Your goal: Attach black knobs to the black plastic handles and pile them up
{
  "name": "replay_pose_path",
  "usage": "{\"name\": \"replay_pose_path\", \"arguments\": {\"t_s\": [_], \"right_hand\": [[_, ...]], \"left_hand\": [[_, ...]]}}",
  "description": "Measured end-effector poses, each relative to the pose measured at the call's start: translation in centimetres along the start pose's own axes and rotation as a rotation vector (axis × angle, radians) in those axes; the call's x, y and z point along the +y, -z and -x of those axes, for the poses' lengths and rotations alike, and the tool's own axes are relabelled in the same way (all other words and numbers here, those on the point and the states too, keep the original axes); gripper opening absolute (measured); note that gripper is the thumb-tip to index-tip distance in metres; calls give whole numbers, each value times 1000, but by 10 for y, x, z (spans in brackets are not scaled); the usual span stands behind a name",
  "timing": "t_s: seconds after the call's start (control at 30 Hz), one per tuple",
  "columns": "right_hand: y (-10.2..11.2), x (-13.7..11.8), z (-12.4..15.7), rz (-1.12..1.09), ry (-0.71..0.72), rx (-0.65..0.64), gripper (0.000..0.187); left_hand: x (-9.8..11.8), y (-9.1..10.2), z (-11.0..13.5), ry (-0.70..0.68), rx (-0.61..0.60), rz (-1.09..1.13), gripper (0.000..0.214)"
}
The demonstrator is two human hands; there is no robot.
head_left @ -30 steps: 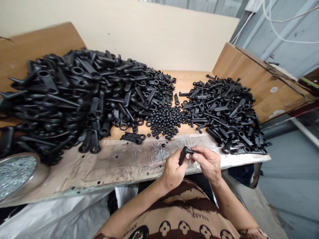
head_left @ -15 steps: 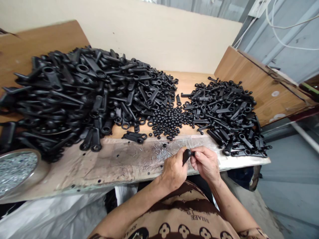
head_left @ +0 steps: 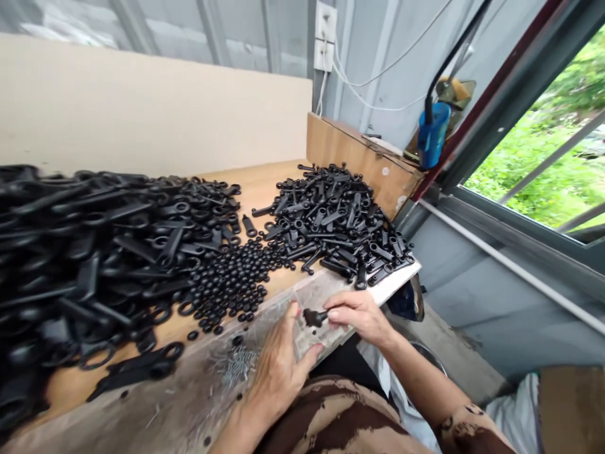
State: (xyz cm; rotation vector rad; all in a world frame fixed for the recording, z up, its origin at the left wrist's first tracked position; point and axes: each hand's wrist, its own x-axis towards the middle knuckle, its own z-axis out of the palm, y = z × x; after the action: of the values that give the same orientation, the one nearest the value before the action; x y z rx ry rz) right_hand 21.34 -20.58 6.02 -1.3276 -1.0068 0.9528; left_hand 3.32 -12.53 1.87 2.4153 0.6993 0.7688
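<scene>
Left hand (head_left: 278,360) splayed, right hand (head_left: 358,313) pinched

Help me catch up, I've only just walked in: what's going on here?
A person's right hand pinches a black part above the bench edge. The left hand is open beside it. Metal pins lie nearby, and small round pieces sit between a larger heap and a smaller heap of black parts.

The grey corrugated wall (head_left: 373,31) is fitted with 2 white outlet boxes (head_left: 325,38), stacked one above the other, and white cables (head_left: 392,109) are strung beside them. Its lower part is covered by a cream board (head_left: 155,107). A blue cup (head_left: 433,139) is placed near the window (head_left: 534,230), through which green foliage (head_left: 520,164) is seen. Below it, a pale pipe (head_left: 510,258) is fixed aslant.
</scene>
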Motion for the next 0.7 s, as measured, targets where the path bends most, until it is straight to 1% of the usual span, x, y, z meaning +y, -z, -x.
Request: {"name": "replay_pose_path", "arguments": {"t_s": [0.07, 0.13, 0.2, 0.27, 0.33, 0.43, 0.5, 0.57, 0.7], "right_hand": [[39, -7, 9, 324, 183, 91, 15], [78, -11, 16, 662, 328, 194, 16], [110, -10, 19, 952, 374, 280, 19], [130, -5, 19, 1183, 322, 293, 21], [137, 2, 18, 1358, 202, 211, 23], [135, 9, 13, 1536, 1, 45, 25], [133, 11, 6, 1603, -88, -27, 25], [133, 13, -4, 1636, -117, -53, 24], [137, 12, -23, 1672, -126, -7, 23]], "left_hand": [[-2, 3, 4, 104, 27, 39, 69], [-8, 10, 10, 223, 61, 60, 62], [-16, 16, 16, 312, 84, 62, 54], [-23, 21, 21, 364, 85, 54, 47], [-28, 22, 24, 374, 97, 57, 44], [-31, 20, 27, 371, 122, 69, 44], [-31, 19, 29, 366, 122, 75, 44], [-30, 19, 30, 354, 128, 84, 43], [-32, 25, 35, 381, 146, 112, 43]]}}
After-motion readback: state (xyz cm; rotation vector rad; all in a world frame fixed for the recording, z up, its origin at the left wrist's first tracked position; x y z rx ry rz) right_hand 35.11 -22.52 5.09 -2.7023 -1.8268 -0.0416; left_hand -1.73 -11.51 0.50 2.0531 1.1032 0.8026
